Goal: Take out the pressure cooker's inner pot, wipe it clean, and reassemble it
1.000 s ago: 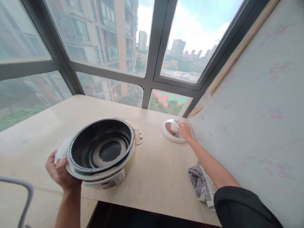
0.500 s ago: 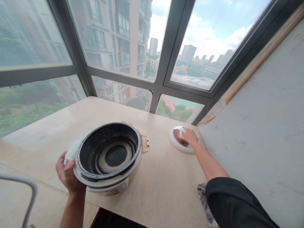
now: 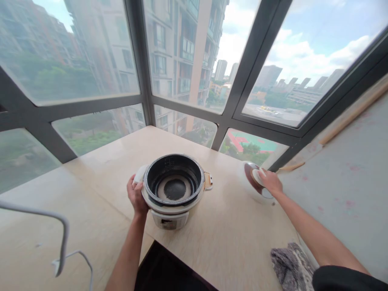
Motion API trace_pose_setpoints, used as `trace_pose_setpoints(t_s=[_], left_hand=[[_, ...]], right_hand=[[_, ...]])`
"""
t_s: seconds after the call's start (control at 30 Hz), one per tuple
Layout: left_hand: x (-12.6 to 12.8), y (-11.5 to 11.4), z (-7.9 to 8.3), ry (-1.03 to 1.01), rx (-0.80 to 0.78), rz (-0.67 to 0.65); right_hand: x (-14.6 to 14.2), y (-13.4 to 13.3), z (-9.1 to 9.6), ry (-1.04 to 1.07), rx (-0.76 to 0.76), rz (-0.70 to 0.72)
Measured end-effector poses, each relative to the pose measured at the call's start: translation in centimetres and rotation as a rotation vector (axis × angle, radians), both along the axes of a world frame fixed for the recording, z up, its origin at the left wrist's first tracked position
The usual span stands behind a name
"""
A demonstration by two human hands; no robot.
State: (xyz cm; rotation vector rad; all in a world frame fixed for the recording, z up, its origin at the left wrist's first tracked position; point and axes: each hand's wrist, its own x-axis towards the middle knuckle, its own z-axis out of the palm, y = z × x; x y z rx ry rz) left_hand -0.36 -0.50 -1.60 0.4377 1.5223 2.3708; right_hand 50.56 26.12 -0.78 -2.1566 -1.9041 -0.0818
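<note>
we have cooker (image 3: 169,221) on tabletop (image 3: 230,230), inner pot (image 3: 175,189) inside, our left hand (image 3: 138,197) at left handle (image 3: 140,174); right, near wall (image 3: 342,194), lid (image 3: 251,177) at our right hand (image 3: 273,182); cloth (image 3: 289,266) nearer us; cable (image 3: 66,234) left of cooker; windows (image 3: 182,60) behind.

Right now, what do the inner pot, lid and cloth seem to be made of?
Inner pot: probably metal with a dark, perhaps nonstick coating; its rim looks silvery.
Lid: likely white plastic around a glossy, mirror-like brown center, metal or glass; I can't tell which.
Cloth: soft fabric, possibly plush, judging by its folds and mottled gray surface.
</note>
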Motion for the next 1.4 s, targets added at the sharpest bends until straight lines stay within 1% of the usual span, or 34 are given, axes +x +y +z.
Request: trace_pose_setpoints(t_s=[0.1, 0.17, 0.27, 0.33, 0.4, 0.47, 0.57, 0.67, 0.77, 0.87, 1.0, 1.1, 1.23, 1.4], left_hand=[[0.0, 0.0, -0.2, 0.01, 0.029, 0.0], [0.0, 0.1, -0.3, 0.02, 0.047, -0.007], [-0.2, 0.2, -0.7, 0.008, 0.072, -0.023], [-0.4, 0.4, -1.1, 0.004, 0.077, -0.031], [-0.6, 0.5, -1.5, 0.019, 0.081, -0.035], [-0.7, 0.6, -1.7, 0.032, 0.088, -0.046], [-0.8, 0.6, -1.9, 0.028, 0.088, -0.067], [-0.8, 0.5, -1.8, 0.036, 0.094, -0.085], [-0.8, 0.3, -1.7, 0.061, 0.086, -0.092], [-0.8, 0.2, -1.7, 0.087, 0.079, -0.105], [-0.8, 0.3, -2.0, 0.08, 0.115, -0.138], [-0.7, 0.4, -2.2, 0.076, 0.136, -0.136], [-0.7, 0.5, -2.3, 0.116, 0.155, -0.13], [-0.7, 0.5, -2.4, 0.131, 0.143, -0.119]], right_hand=[[-1.1, -1.0, 3.6, 0.11, 0.088, 0.075], [-2.6, -2.3, 6.1, 0.2, 0.214, 0.174], [-5.9, -5.2, 10.0, 0.315, 0.39, 0.316], [-8.5, -7.4, 12.4, 0.378, 0.453, 0.397], [-11.1, -9.5, 14.6, 0.45, 0.494, 0.471], [-13.7, -11.4, 16.3, 0.498, 0.513, 0.565], [-17.4, -14.0, 18.1, 0.501, 0.499, 0.703], [-20.9, -16.0, 18.9, 0.482, 0.457, 0.806], [-24.0, -17.1, 19.2, 0.475, 0.413, 0.885], [-26.6, -17.6, 19.0, 0.474, 0.375, 0.927], [-29.4, -17.7, 18.5, 0.457, 0.337, 0.975], [-31.2, -17.8, 18.0, 0.398, 0.313, 0.989], [-33.0, -17.8, 17.2, 0.295, 0.273, 0.967], [-34.5, -17.9, 16.2, 0.205, 0.246, 0.921]])
